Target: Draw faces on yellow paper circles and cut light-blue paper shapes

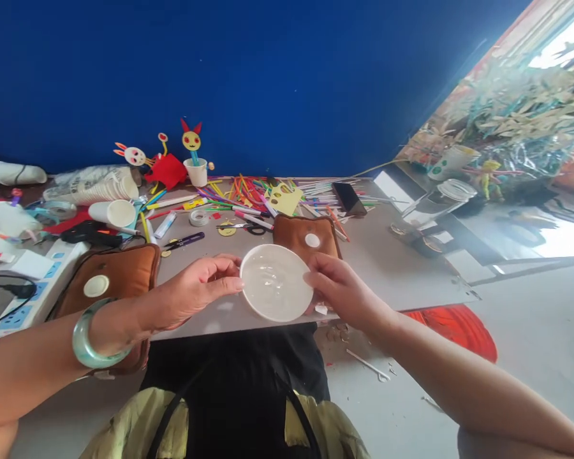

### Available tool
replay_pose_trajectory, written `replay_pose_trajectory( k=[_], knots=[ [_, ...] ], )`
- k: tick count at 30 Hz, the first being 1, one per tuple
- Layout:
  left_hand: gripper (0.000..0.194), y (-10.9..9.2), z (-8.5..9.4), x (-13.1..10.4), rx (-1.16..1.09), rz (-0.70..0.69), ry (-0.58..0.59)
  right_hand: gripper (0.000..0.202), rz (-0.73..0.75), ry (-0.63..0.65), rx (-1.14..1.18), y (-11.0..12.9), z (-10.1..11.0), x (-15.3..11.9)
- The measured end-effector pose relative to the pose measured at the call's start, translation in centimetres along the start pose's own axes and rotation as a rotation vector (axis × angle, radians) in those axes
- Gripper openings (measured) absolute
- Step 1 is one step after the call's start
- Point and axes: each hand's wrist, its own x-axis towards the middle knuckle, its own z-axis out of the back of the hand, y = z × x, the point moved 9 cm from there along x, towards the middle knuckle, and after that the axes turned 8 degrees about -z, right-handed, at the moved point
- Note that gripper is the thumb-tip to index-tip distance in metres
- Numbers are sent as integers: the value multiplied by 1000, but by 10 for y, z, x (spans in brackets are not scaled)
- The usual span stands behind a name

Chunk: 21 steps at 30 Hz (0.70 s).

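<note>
A round white bowl (276,284), which looks like paper, is held over the table's front edge with its mouth tilted toward me. Shiny marks show on its inside. My left hand (210,287) pinches the left rim between thumb and fingers. On the opposite side my right hand (332,280) grips the rim, thumb in front and fingers partly hidden behind it. Just behind the bowl lies a brown padded pouch (291,229) with a white disc (312,240) on it. Beneath my left forearm is a second brown pouch (129,274).
Scissors (249,228), a utility knife (184,242), tape (199,217) and many coloured sticks (249,194) cover the table's back. A phone (349,199) lies right of them. At left are a power strip (43,287), a glue gun (90,231) and stacked paper cups (100,191).
</note>
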Motion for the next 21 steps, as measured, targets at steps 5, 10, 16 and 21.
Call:
replay_pose_trajectory(
  k=[5, 10, 16, 21],
  knots=[
    [24, 2, 11, -23, -38, 80, -71, 29, 12, 100, -47, 14, -23, -4],
    [24, 2, 23, -43, -15, 81, -115, 29, 62, 138, -173, 29, -33, -16],
    [25, -24, 29, -60, 98, 57, -115, 36, 68, 196, -213, 37, -37, -33],
    [18, -44, 25, -76, 197, 26, -5, 35, 56, 189, -236, 63, -43, -54]
  ],
)
